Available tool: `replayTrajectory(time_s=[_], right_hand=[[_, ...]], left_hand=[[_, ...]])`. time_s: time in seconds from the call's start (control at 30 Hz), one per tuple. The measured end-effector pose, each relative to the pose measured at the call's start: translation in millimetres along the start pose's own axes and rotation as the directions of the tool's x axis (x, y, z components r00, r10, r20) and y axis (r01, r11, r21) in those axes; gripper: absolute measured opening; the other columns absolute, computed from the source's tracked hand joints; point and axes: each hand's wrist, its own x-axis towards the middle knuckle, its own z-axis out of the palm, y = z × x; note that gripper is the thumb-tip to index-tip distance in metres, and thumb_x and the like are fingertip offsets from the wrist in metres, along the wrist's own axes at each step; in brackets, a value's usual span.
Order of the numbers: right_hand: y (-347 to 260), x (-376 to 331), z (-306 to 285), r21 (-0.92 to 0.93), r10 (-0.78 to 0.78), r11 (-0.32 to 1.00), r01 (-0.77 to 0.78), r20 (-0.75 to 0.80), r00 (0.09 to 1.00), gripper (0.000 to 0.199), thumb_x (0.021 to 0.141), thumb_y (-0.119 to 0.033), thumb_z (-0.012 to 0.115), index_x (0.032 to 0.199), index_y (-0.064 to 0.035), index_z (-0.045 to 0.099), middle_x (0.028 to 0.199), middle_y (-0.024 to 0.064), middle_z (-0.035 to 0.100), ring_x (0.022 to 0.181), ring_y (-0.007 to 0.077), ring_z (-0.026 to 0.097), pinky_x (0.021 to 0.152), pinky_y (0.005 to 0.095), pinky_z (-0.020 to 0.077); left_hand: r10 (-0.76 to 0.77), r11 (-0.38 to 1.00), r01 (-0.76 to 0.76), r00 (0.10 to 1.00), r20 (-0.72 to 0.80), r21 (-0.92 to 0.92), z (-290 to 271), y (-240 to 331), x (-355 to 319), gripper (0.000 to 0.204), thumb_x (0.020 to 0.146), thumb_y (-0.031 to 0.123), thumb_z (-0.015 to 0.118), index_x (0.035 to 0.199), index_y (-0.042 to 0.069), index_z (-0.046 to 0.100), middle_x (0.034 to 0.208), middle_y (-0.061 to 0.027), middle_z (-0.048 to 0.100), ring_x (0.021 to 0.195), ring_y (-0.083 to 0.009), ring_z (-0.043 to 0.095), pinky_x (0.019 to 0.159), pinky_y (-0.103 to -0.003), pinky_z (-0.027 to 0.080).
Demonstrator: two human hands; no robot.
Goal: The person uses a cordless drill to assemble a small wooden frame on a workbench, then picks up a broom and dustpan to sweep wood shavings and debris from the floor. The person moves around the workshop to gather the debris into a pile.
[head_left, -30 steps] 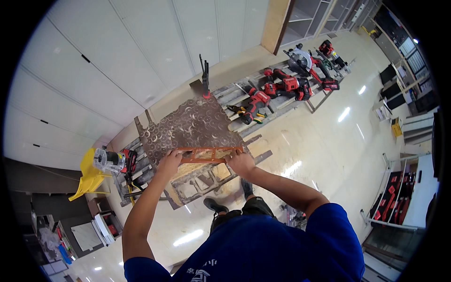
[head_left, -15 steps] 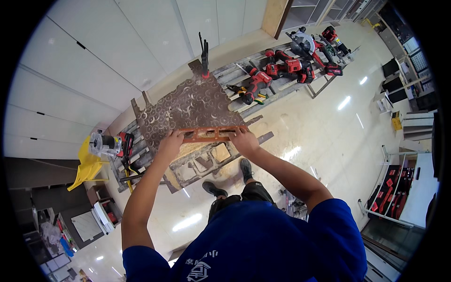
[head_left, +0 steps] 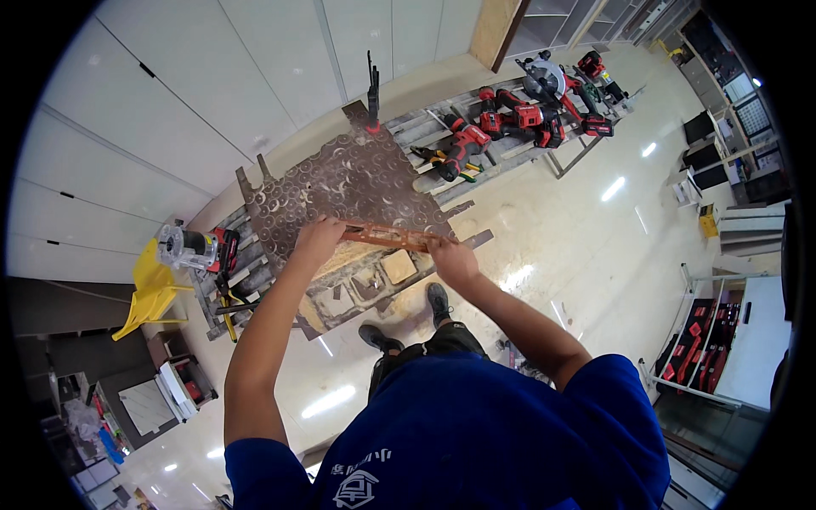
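Between my two hands stretches a long, narrow orange-brown strip [head_left: 387, 235] with rectangular cutouts, seen partly edge-on. My left hand [head_left: 320, 239] is closed around its left end. The strip's right end, a little lower in view, is in the closed fingers of my right hand [head_left: 454, 260]. Directly beyond it is a dark brown board [head_left: 340, 183] covered with ring-shaped marks and pale sawdust. Below the strip, closer to my feet, a board edge with cut openings [head_left: 344, 299] carries sawdust and loose offcuts.
A black clamp [head_left: 373, 93] stands at the board's far edge. Red cordless drills [head_left: 463, 144], pliers [head_left: 442, 161] and a circular saw [head_left: 548, 78] lie on the slatted bench to the right. At left are a clear-based router [head_left: 191, 247] and a yellow stool [head_left: 140, 297].
The strip has tilted, its right end now lower than its left, and its cutouts look narrower. My left hand rose slightly; my right moved a little right. Both keep their hold.
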Motion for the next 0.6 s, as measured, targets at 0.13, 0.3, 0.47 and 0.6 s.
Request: replayTrajectory(time_s=[0.13,0.3,0.47,0.6], right_hand=[[-26,-16,6,0.056,0.085,0.995,-0.085,0.0,0.996,0.024,0.076,-0.001,0.055,0.1,-0.004,0.056,0.094,0.0156,0.066,0.084,0.0335,0.067,0.069,0.0411,0.0551],[-20,5,-10,0.077,0.188,0.979,-0.189,0.022,0.982,0.024,0.079,-0.007,0.057,0.102,-0.0079,0.058,0.093,0.0144,0.067,0.085,0.0325,0.068,0.07,0.0427,0.055],[-25,7,-2,0.008,0.242,0.97,-0.242,0.041,0.969,0.023,0.08,-0.008,0.057,0.103,-0.0077,0.058,0.098,0.0144,0.067,0.091,0.0327,0.067,0.072,0.0416,0.0546],[-53,-31,27,0.02,0.166,0.986,-0.165,-0.095,0.981,0.024,0.084,-0.008,0.053,0.107,-0.0069,0.058,0.103,0.0166,0.066,0.092,0.0318,0.067,0.074,0.0414,0.0546]], left_hand=[[0.088,0.996,-0.089,0.995,-0.051,-0.008,18,-12,-18,0.014,0.082,0.007,0.06,0.096,0.009,0.061,0.105,-0.0069,0.061,0.107,-0.026,0.057,0.083,-0.04,0.054],[0.088,0.996,-0.088,0.989,-0.117,-0.002,14,-22,-1,0.018,0.082,0.007,0.06,0.099,0.008,0.061,0.105,-0.0078,0.061,0.106,-0.0264,0.058,0.081,-0.04,0.056],[0.085,0.995,-0.084,0.996,-0.003,0.057,7,-15,12,0.021,0.083,0.007,0.058,0.104,0.007,0.062,0.107,-0.0104,0.062,0.107,-0.0286,0.059,0.081,-0.04,0.056],[0.155,0.985,-0.154,0.988,-0.014,0.076,30,-23,-26,0.018,0.084,0.008,0.058,0.102,0.006,0.062,0.105,-0.0122,0.063,0.108,-0.0296,0.059,0.081,-0.04,0.056]])
